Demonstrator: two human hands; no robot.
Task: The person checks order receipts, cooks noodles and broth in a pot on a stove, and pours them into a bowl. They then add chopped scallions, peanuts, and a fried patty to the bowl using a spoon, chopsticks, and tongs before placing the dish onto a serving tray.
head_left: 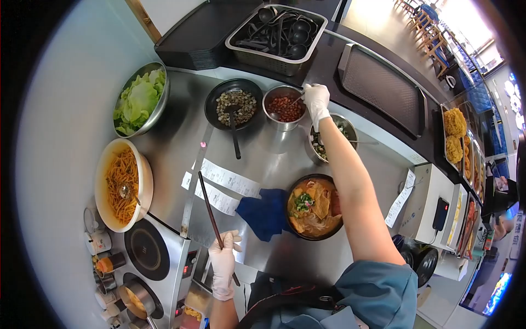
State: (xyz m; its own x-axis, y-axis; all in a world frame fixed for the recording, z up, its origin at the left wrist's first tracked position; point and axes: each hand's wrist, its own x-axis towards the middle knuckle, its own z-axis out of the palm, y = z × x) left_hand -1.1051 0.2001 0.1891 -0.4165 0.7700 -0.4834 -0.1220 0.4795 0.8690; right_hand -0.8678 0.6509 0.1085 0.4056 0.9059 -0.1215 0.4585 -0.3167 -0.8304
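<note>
My left hand, in a white glove, is closed around long dark chopsticks that point up and away over the counter. My right hand, also gloved, pinches the handle of a metal spoon whose end rests in a steel bowl of peanuts. Below my right forearm sits a steel bowl of chopped greens, partly covered by the arm. A black bowl of noodle soup, topped with chopped scallion, stands near me; the forearm hides its right edge. Beside it lies a blue cloth.
Left are a lettuce bowl, a bowl of orange shreds and a cooktop. A black bowl with a ladle stands behind paper receipts. A ladle tray and black serving tray line the ledge.
</note>
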